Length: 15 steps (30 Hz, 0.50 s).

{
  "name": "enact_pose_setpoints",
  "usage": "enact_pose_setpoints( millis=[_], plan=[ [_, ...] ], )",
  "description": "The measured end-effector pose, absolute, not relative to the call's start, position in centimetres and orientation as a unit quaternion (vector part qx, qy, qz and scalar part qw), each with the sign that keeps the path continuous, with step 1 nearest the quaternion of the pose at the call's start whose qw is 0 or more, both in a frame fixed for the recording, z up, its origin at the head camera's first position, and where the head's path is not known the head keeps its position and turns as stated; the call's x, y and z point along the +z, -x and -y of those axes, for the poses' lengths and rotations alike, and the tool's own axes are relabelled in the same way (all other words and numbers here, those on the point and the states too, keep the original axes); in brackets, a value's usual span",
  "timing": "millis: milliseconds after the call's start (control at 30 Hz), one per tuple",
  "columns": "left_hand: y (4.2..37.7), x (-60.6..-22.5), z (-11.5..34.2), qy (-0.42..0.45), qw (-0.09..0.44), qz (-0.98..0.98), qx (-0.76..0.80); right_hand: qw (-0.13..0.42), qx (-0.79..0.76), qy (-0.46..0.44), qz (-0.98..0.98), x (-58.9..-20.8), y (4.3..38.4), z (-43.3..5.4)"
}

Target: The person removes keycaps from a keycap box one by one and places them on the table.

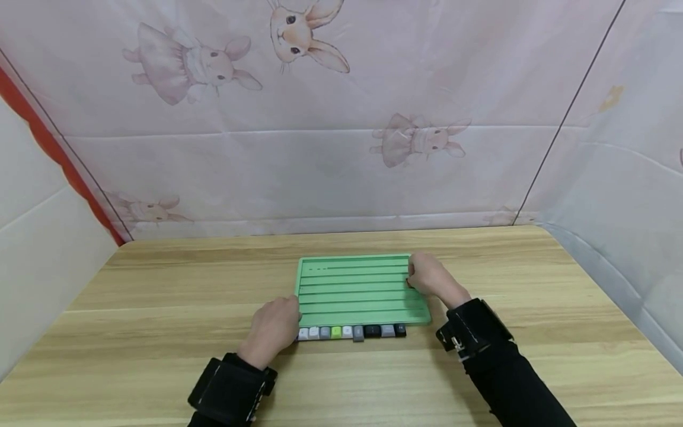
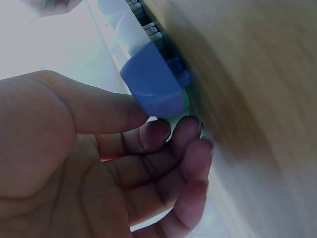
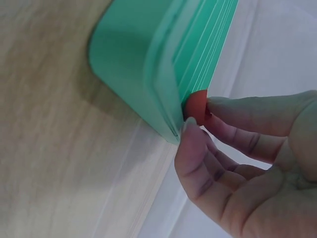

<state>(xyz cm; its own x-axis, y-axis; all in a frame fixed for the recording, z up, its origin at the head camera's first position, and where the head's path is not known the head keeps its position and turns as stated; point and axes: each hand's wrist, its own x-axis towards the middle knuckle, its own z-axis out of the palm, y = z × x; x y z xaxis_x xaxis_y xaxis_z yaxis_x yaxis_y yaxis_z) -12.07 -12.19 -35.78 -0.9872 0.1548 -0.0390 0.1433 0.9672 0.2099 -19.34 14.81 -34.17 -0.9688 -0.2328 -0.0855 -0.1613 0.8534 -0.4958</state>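
Observation:
A pale green ridged keycap tray (image 1: 363, 290) lies on the table. Along its near edge runs a row of keycaps (image 1: 358, 333) in white, grey, black and lime. My left hand (image 1: 272, 329) is at the tray's near left corner. In the left wrist view, its thumb and forefinger pinch the end of a blue keycap (image 2: 151, 79), whose stem side faces the wood. At the tray's right side, my right hand (image 1: 431, 277) pinches a small red keycap (image 3: 196, 105) against the ridges. The head view mostly hides both pinched caps behind the hands.
The wooden table (image 1: 187, 284) extends on both sides of the tray. A rabbit-print cloth (image 1: 331, 178) hangs behind the table's far edge, with pale cloth walls at left and right. Black straps (image 1: 477, 329) go round both wrists.

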Motion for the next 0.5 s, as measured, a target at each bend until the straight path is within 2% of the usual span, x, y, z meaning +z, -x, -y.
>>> enact_pose_setpoints(
  millis=[300,500],
  plan=[
    [12.0,-35.9,12.2,-0.078,0.024,-0.991,0.103,0.058,-0.264,0.095,-0.958,-34.2,19.0,-14.9],
    [11.9,-35.9,12.2,-0.080,0.020,-0.991,0.103,0.030,-0.267,0.104,-0.958,-33.8,18.2,-15.0]
  ],
)
